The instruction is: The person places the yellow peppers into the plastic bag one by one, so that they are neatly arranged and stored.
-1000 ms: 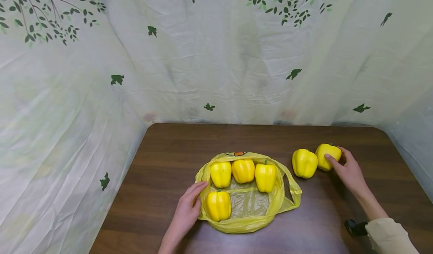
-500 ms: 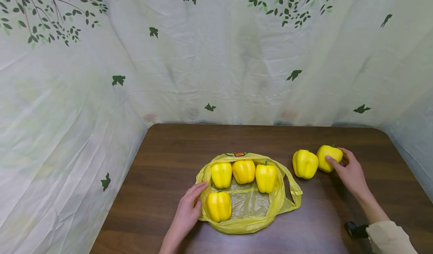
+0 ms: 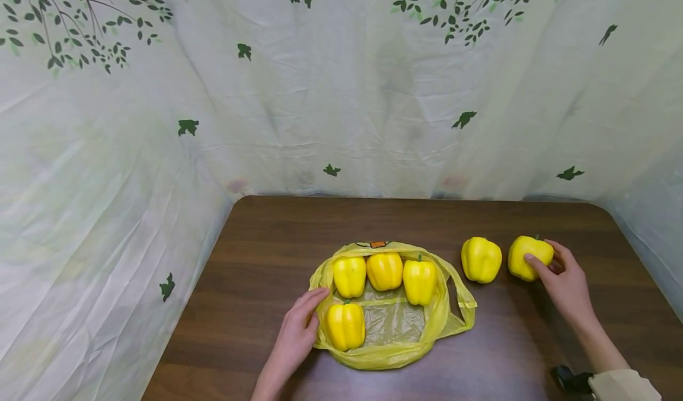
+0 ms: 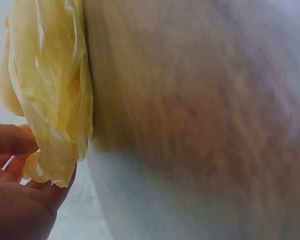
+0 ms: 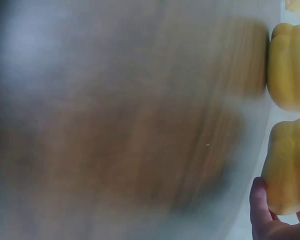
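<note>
A yellow plastic bag (image 3: 384,359) lies spread on the table, its mouth facing up. Several yellow bell peppers (image 3: 345,326) are inside it, three in a row at the far side and one near the left rim. My left hand (image 3: 297,324) holds the bag's left edge; in the left wrist view the bag's crumpled plastic (image 4: 60,145) runs between thumb and fingers. Right of the bag, my right hand (image 3: 565,279) grips a yellow bell pepper (image 3: 528,257) between thumb and fingers, also visible in the right wrist view. Another bell pepper (image 3: 481,260) stands just left of it.
The brown wooden table (image 3: 256,235) has rounded far corners. A pale curtain (image 3: 347,92) with printed leaves surrounds its back and sides. The bag's handle loop (image 3: 465,309) sticks out to the right, below the loose pepper. A dark device (image 3: 572,382) sits at the right wrist.
My right hand has moved the gripped bell pepper to the right and slightly nearer, opening a gap from its neighbour. The left hand and bag stay put.
</note>
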